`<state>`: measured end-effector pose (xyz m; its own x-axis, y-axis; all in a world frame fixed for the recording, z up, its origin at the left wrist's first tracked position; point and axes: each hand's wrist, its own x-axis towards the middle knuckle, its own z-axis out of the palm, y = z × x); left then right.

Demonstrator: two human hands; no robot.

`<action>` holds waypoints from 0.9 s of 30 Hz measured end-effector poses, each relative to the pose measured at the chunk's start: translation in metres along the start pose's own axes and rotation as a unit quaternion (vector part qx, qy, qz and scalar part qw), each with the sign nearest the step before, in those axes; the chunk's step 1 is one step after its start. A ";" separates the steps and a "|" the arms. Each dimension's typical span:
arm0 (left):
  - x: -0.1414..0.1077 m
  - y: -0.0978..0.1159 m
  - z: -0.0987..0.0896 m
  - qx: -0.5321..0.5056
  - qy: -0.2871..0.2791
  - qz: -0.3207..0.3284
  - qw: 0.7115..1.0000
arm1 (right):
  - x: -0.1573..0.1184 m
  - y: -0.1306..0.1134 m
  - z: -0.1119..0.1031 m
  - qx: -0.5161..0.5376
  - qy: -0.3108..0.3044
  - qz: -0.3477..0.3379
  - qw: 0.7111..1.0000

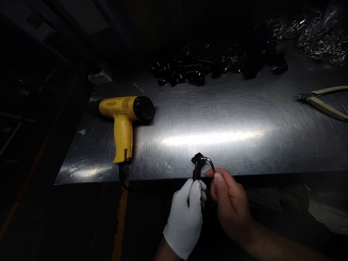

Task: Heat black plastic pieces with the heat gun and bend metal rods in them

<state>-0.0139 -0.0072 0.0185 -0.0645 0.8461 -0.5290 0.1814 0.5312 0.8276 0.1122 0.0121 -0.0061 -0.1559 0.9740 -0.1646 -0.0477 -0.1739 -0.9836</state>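
My left hand [185, 217], in a white glove, pinches the dark stem of a small black plastic part [198, 160] just above the near edge of the table. My right hand [231, 203], bare, holds the end of a curved metal wire [210, 162] between thumb and fingers. That wire arcs out of the black part, which both hands hold up together. Behind the hands lies a steel tabletop [217, 139]. A yellow heat gun [122, 112] rests on it to the left, its nozzle pointing right.
Several small black plastic parts [190, 70] lie heaped at the back of the table. A clear bag of metal pieces [320, 36] sits in the far right corner. Beige-handled cutting pliers [323, 103] lie at the right edge. The heat gun's cord drops over the front edge.
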 end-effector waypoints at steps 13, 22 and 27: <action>0.004 0.001 -0.025 0.271 -0.013 0.082 0.959 | 0.024 -0.050 -0.054 -0.134 -0.166 0.098 0.972; 0.004 0.008 -0.031 0.391 -0.014 0.056 0.919 | 0.050 -0.067 -0.075 -0.218 -0.248 0.076 0.941; 0.003 0.010 -0.028 0.402 -0.008 0.043 0.914 | 0.066 -0.075 -0.083 -0.244 -0.291 0.049 0.924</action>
<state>-0.0401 0.0023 0.0305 -0.0023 0.8794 -0.4760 0.8490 0.2533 0.4638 0.1873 0.1014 0.0509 -0.6469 0.6893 -0.3262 0.4232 -0.0314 -0.9055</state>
